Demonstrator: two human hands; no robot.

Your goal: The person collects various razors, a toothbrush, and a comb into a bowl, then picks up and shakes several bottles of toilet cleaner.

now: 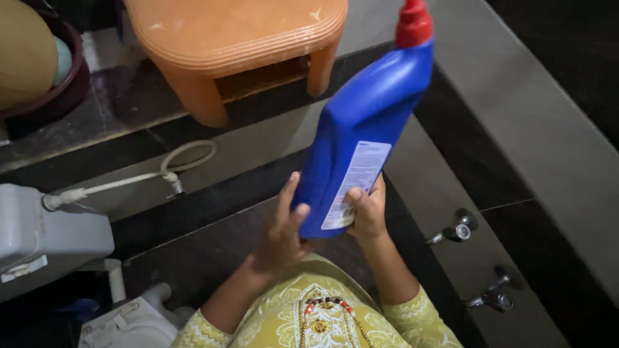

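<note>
In the head view, a blue bottle (361, 135) with a red cap (412, 22) is held up in front of the body, tilted so that the cap leans up and to the right. Its lower end is gripped by the right hand (367, 212), whose fingers are curled around the edge beside the white label (356, 183). The left hand (280, 235) is laid against the bottle's lower left corner, its fingers spread fairly wide and pressed flat to the side rather than closed around it. The cap is seen seated on the neck, so the bottle appears unopened, and no liquid is seen poured anywhere; as far as can be judged, only the picking up has been done.

Above and left of the bottle, an orange plastic stool (238, 45) is stood on the dark floor. Left of the bottle, a white hose (174, 161) is looped beside a pale cistern (45, 232). To the lower right of the bottle, two metal taps (477, 258) are fixed on the tiled wall.
</note>
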